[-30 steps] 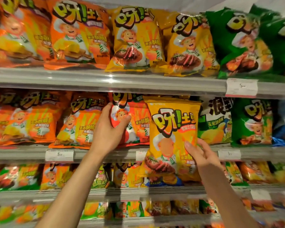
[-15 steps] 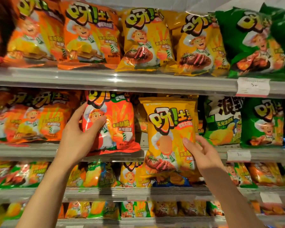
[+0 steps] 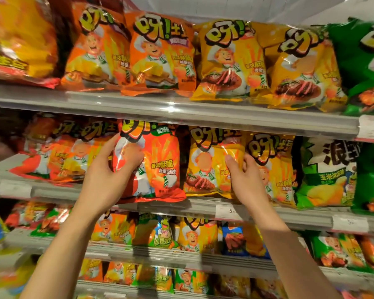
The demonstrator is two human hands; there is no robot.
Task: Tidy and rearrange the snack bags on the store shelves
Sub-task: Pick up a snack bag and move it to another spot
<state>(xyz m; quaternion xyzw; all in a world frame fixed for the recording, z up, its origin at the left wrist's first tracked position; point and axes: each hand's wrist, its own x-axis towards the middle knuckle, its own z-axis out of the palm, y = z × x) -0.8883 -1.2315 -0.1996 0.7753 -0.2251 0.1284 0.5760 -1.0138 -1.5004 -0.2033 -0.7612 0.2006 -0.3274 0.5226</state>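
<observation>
Forearms: I am seeing both bare arms reaching up and away from me, out of the near bottom edge toward the middle shelf (image 3: pixel 203 209).
Left hand (image 3: pixel 108 180): it is gripping the red snack bag (image 3: pixel 158 167) by its left edge, thumb pressing across the front and fingers wrapping behind.
Right hand (image 3: pixel 247 182): it is gripping the yellow snack bag (image 3: pixel 209 167) at its right side, thumb lying on the front, the other fingers curling round the edge.
Red snack bag: it is standing upright on the middle shelf, its bottom seam hanging just over the front lip, touching the yellow bag on its right.
Yellow snack bag: it is standing upright on the same shelf, between the red bag and a second yellow bag (image 3: pixel 272 169) just beside it on the right.
Price tag (image 3: pixel 229 211): it is sitting on the shelf lip beneath the right wrist.
Further right: green bags (image 3: pixel 326 173) are filling the rest of that shelf.
Further left: orange bags (image 3: pixel 58 156) are leaning there, blurred.
Top shelf (image 3: pixel 181 108): orange, yellow and green bags are standing in a row above.
Lower shelves: mixed bags are showing below my arms, too blurred for me to tell apart.
</observation>
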